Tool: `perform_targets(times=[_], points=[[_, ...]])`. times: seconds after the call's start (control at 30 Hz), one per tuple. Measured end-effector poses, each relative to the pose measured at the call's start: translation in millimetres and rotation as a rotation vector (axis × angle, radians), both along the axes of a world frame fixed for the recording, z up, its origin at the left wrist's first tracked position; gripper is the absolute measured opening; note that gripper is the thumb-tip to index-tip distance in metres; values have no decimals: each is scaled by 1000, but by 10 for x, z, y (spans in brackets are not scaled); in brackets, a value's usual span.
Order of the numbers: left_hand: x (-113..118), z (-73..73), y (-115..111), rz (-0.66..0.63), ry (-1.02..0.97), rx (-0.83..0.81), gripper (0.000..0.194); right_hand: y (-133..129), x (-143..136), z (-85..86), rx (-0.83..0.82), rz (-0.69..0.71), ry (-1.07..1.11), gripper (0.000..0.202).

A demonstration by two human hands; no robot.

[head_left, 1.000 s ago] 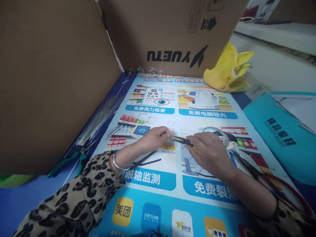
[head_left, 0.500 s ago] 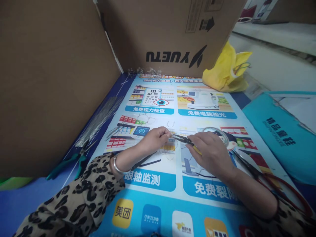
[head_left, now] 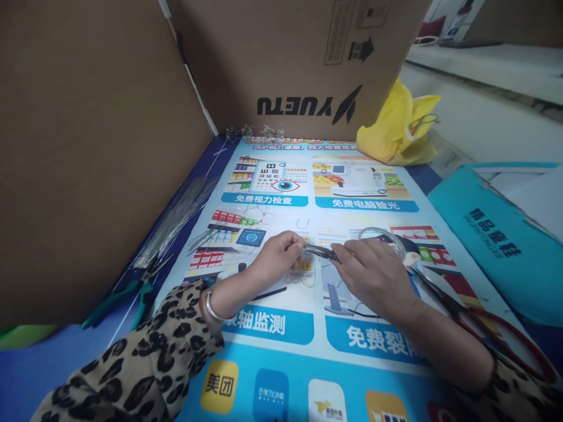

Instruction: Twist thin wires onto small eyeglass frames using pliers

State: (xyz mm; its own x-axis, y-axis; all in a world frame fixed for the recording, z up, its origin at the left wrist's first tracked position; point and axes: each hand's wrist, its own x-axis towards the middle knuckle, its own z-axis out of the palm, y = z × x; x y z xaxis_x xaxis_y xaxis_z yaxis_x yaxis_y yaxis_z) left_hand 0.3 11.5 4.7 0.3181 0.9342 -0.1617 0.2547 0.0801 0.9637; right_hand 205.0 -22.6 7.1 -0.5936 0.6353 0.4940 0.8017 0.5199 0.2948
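My left hand point(head_left: 279, 258) is closed in a pinch over the printed poster, holding what looks like a thin wire point(head_left: 305, 279) whose fine loops show below the fingers. My right hand point(head_left: 378, 275) is wrapped round long-nose pliers point(head_left: 323, 252), with their dark jaws pointing left. The jaw tips meet the fingertips of my left hand, and the exact spot they grip is too small to make out. A small U-shaped wire point(head_left: 302, 224) lies just beyond the hands. Behind my right hand, a coil of wire point(head_left: 399, 243) is partly covered.
Straight wires point(head_left: 176, 223) lie in a bundle at left, near teal-handled cutters point(head_left: 143, 287). Red-handled scissors point(head_left: 505, 328) rest beside my right forearm. Small wire pieces point(head_left: 255, 133) sit by the cardboard box point(head_left: 290, 64). A yellow bag point(head_left: 396, 138) and a teal bag point(head_left: 497, 252) are at right.
My right hand has turned, and the yellow pliers handle that showed before is now hidden under it. The jaws stay at my left fingertips. The whole view has shifted slightly.
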Motion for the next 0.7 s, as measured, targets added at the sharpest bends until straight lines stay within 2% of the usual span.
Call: perform_targets(times=[0.4, 0.7], points=[[13, 9, -13, -6, -83, -93, 24, -4, 53, -4, 69, 30, -49, 23], [37, 10, -37, 28, -196, -114, 20, 11, 48, 10, 53, 36, -22, 25]])
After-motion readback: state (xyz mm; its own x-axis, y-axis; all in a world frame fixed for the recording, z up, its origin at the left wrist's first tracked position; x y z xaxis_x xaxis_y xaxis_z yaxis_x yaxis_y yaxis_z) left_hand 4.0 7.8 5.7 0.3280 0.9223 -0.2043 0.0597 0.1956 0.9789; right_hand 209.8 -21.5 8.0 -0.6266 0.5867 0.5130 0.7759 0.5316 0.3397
